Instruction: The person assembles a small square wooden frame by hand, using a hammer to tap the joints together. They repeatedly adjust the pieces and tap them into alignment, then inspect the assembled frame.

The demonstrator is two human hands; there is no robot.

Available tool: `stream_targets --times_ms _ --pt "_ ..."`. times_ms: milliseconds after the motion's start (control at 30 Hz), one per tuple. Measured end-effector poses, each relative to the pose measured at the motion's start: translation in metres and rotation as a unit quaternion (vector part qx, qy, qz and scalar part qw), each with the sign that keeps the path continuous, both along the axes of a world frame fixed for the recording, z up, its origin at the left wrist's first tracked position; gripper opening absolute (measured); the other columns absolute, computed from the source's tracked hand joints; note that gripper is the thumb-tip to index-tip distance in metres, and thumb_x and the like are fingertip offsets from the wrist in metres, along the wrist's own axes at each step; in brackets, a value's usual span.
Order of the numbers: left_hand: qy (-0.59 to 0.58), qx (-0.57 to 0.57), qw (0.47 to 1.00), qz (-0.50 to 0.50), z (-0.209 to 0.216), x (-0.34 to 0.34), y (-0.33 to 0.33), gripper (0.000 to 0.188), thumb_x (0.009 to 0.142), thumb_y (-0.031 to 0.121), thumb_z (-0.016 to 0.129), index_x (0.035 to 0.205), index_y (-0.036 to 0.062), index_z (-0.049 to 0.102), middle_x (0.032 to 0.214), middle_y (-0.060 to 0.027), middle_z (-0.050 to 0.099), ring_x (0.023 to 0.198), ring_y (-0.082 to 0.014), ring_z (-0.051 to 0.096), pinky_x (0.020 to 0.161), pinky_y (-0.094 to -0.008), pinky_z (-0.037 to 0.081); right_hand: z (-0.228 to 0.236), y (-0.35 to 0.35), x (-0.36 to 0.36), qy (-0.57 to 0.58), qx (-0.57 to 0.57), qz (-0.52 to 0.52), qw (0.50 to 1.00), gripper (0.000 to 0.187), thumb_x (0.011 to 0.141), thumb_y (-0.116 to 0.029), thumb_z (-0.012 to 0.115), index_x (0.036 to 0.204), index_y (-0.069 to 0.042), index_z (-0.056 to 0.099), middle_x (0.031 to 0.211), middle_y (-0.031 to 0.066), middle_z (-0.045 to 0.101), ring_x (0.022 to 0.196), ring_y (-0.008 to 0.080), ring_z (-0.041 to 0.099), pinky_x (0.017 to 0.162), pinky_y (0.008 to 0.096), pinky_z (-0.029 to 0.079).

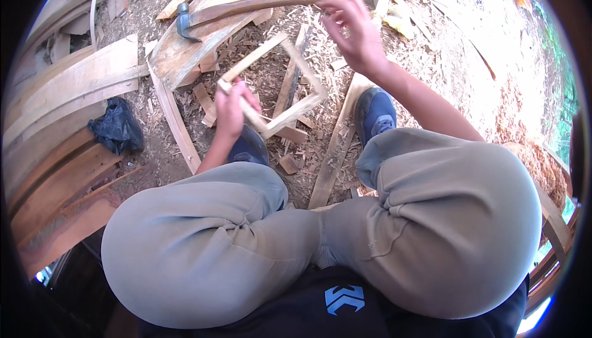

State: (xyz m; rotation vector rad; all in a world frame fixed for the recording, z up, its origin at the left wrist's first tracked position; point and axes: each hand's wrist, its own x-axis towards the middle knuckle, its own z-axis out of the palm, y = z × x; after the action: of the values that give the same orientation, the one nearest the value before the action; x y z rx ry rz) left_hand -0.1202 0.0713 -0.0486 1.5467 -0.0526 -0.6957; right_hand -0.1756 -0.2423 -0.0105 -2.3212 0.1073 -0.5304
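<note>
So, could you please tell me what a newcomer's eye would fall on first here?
Probably the four-sided wooden frame, near the middle, held in the left grip. Next, the claw hammer beyond it, its handle ending beside the right grip. Then, perhaps, the dark plastic bag at the left.

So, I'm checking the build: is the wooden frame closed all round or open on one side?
Closed, it seems: the wooden frame in the left hand shows four sides meeting at corners. Blur hides how tightly.

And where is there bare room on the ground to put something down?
Most open seems the bright ground between the right forearm and the shavings pile, though glare hides detail. Crowded: around the wooden frame, with strips and offcuts; far left, boards.
</note>
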Motion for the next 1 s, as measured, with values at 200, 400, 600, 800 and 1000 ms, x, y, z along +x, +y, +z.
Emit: stream_targets --times_ms 200,400,600,800,1000 --pt "0.004 -0.07 0.994 0.079 0.013 0.007 0.053 0.017 0.093 0.016 0.049 0.105 0.0034 0.05 0.064 -0.0024 0.043 0.052 -0.0121 0.044 0.038 -0.0274 0.045 -0.078 -0.005 -0.019 0.098 -0.13 0.317 0.934 0.019 0.086 -0.01 0.072 0.102 -0.019 0.076 0.093 0.0008 0.067 0.089 0.0237 0.068 0.071 0.0357 0.06" --pt "0.009 -0.076 0.989 0.123 0.014 -0.007 0.057 0.023 0.09 0.018 0.05 0.106 0.0006 0.052 0.063 -0.0027 0.042 0.052 -0.0123 0.043 0.037 -0.0265 0.044 -0.08 0.004 -0.008 0.13 -0.257 0.364 0.886 0.027 0.089 -0.015 0.068 0.113 -0.026 0.074 0.11 0.0027 0.063 0.102 0.0224 0.064 0.079 0.0344 0.061" --pt "-0.012 -0.07 0.994 0.078 0.021 -0.004 0.048 0.025 0.088 0.015 0.051 0.107 -0.0019 0.051 0.066 -0.0043 0.043 0.053 -0.0118 0.045 0.037 -0.0258 0.044 -0.083 -0.01 -0.001 0.071 -0.306 0.383 0.869 0.021 0.089 -0.017 0.07 0.109 -0.022 0.075 0.113 0.0026 0.064 0.101 0.0202 0.064 0.074 0.0338 0.061" --pt "-0.032 -0.056 0.994 0.089 0.026 -0.003 0.046 0.026 0.087 0.012 0.051 0.108 -0.0019 0.051 0.07 -0.0039 0.046 0.054 -0.0105 0.047 0.037 -0.0248 0.046 -0.067 -0.012 -0.005 0.085 -0.018 0.126 0.988 0.01 0.091 -0.018 0.077 0.098 -0.012 0.08 0.093 0.003 0.079 0.081 0.0156 0.072 0.074 0.0312 0.059" --pt "-0.032 -0.047 0.995 0.082 0.023 -0.003 0.051 0.027 0.087 0.012 0.052 0.111 0.0005 0.052 0.075 -0.0041 0.047 0.056 -0.0085 0.049 0.037 -0.0233 0.045 -0.019 -0.029 -0.01 0.405 0.283 -0.041 0.868 0.059 0.086 -0.016 0.084 0.139 -0.004 0.06 0.095 0.0079 0.076 0.085 0.0126 0.072 0.074 0.0266 0.059"
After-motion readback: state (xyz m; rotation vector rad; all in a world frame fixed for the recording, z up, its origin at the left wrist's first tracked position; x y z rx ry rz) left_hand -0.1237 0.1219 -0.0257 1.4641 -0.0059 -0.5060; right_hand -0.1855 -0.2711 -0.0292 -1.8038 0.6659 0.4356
